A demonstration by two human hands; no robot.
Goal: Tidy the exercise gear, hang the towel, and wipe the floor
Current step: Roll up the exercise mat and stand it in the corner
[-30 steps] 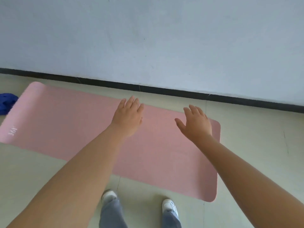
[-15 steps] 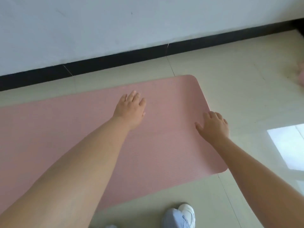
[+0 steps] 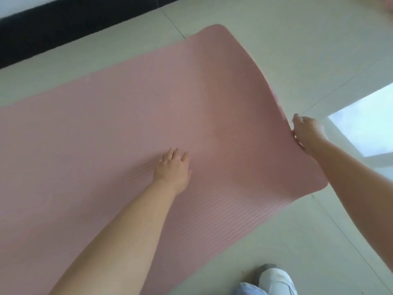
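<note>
Mat-rolling begins: right hand point(image 3: 308, 133) pinches the lifted end of the pink ribbed foam exercise mat point(image 3: 131, 116) on the tiled floor point(image 3: 276, 231), left hand point(image 3: 173, 170) flat, open; next, curl the edge inward.

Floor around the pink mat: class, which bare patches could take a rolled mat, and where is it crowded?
Free: the tile strip between the mat and the black baseboard, and the tiles beyond its lifted end. Crowded: the right hand gripping that end, the left hand on the mat, the shoe.
</note>
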